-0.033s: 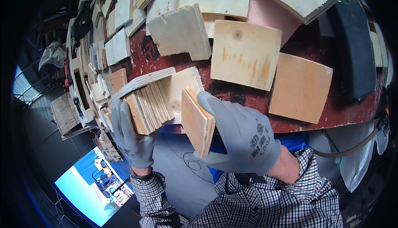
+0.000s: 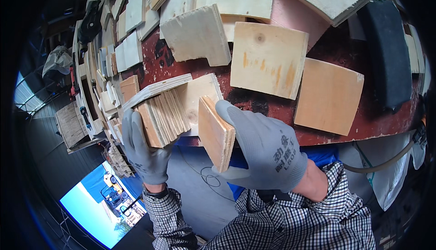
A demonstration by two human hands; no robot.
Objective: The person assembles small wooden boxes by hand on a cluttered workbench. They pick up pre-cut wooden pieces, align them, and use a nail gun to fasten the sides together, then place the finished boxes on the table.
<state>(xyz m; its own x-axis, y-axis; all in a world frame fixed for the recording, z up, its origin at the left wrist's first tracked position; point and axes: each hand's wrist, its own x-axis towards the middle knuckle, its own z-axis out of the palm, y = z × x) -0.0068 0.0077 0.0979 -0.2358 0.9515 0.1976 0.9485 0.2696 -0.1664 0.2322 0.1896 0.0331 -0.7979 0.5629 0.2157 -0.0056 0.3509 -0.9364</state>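
Observation:
My right hand (image 2: 265,148), in a grey glove, grips a small square plywood piece (image 2: 213,132) between thumb and fingers, tilted so its layered edge shows. My left hand (image 2: 147,152), gloved likewise, is closed about the left side and near end of a stack of plywood pieces (image 2: 165,118) standing on edge at the table's near edge. Some left fingertips are hidden behind the stack. A pale plywood board (image 2: 156,89) leans over the top of the stack. Behind it, another pale board (image 2: 200,93) lies between the stack and the piece in my right hand.
Loose plywood boards (image 2: 268,59) are spread over the red, worn table (image 2: 336,75). An orange-toned board (image 2: 329,98) lies near the front edge on the right. Beyond it is a long dark curved object (image 2: 388,54). A hose (image 2: 381,166) hangs below at right.

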